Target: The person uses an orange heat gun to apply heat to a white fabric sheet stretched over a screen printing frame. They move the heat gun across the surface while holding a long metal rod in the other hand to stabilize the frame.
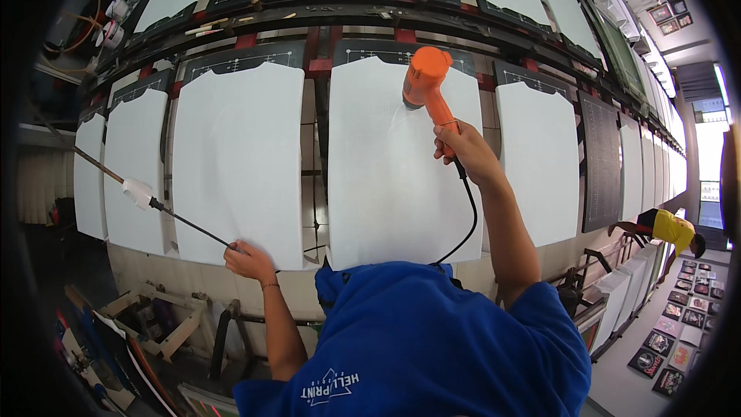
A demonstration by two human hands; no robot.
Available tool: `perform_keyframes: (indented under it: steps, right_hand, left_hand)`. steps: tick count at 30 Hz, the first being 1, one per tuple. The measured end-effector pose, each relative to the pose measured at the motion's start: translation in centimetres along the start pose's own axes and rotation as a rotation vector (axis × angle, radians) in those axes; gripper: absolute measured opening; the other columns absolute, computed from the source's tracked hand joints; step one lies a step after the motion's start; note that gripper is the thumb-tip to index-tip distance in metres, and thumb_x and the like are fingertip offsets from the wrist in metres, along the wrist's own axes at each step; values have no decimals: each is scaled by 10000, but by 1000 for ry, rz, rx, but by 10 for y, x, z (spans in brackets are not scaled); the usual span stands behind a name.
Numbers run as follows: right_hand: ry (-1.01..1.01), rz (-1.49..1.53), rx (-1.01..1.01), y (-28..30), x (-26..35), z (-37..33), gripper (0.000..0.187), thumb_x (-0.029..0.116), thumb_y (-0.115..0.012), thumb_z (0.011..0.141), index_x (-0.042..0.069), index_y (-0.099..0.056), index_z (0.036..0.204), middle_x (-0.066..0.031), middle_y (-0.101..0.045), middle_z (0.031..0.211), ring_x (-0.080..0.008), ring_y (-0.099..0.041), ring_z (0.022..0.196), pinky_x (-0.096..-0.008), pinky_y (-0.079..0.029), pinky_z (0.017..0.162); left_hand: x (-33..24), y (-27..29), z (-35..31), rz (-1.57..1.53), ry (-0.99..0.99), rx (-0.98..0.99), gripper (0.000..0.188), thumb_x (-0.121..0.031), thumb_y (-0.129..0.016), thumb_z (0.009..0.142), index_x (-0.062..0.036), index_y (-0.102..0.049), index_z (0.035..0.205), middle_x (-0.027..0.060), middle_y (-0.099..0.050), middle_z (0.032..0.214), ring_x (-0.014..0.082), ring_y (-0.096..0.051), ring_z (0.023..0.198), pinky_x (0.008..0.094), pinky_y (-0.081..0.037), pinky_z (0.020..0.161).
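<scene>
My right hand [466,151] is wrapped round the handle of an orange hot-air dryer [429,81]. Its dark nozzle points down at a white T-shirt [386,177] stretched flat over a dark board. A black cord [473,220] hangs from the handle and runs back toward my waist. My left hand [250,262] grips a black cable [202,228] near the front edge of the neighbouring white shirt [239,154]. That cable leads up to a white socket connector [139,193], joined to a brown lead stretched away to the left.
More boards with white shirts [536,162] line both sides of a dark rail [270,22]. One bare dark board [599,162] stands at the right. Paint tubs [112,33] sit at far left. Wooden frames [158,316] lie below left. A person in yellow [670,229] bends at far right.
</scene>
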State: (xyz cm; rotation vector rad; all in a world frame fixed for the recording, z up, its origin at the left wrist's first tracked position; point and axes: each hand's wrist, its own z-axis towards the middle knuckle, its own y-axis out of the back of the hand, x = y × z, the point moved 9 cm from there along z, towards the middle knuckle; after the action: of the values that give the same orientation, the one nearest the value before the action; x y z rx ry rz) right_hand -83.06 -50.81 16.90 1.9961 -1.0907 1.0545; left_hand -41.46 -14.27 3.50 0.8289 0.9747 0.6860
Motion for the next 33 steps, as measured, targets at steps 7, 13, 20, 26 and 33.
perform_keyframes:
  steps: [7, 13, 20, 26, 33]
  right_hand:
    - [30, 52, -75, 16, 4, 17, 324, 344, -613, 913, 28, -574, 973, -22, -582, 786, -108, -599, 696, -249, -460, 608]
    - [-3, 117, 9, 14, 4, 8, 326, 359, -626, 907, 46, -565, 968, -13, -572, 761, -96, -598, 690, -232, -457, 595]
    - [-7, 36, 15, 13, -1, -1, 305, 324, -616, 900, 30, -552, 946, -11, -559, 740, -110, -592, 670, -258, -453, 604]
    - [-7, 11, -25, 18, -8, -5, 303, 321, -621, 893, 29, -560, 946, -13, -561, 746, -116, -591, 665, -266, -457, 609]
    - [-21, 19, -80, 29, -9, -15, 289, 306, -616, 889, 31, -568, 962, -8, -559, 726, -108, -588, 657, -256, -456, 599]
  left_hand:
    - [3, -1, 0, -12, 6, 5, 270, -211, -511, 964, 53, -564, 979, 196, -579, 1007, 380, -495, 973, 488, -391, 888]
    - [4, 1, 0, -15, 4, -12, 277, -216, -503, 969, 54, -563, 984, 196, -580, 1006, 378, -498, 981, 486, -393, 889]
    - [4, 2, 0, -12, 51, -8, 285, -222, -500, 972, 55, -568, 983, 197, -588, 997, 377, -505, 984, 483, -397, 890]
    - [-5, 4, -1, 15, 10, -23, 267, -209, -501, 971, 50, -569, 975, 201, -588, 994, 377, -503, 977, 488, -396, 886]
    - [-4, 3, -1, 8, 10, -21, 265, -213, -498, 971, 44, -564, 966, 198, -583, 995, 379, -495, 963, 494, -393, 878]
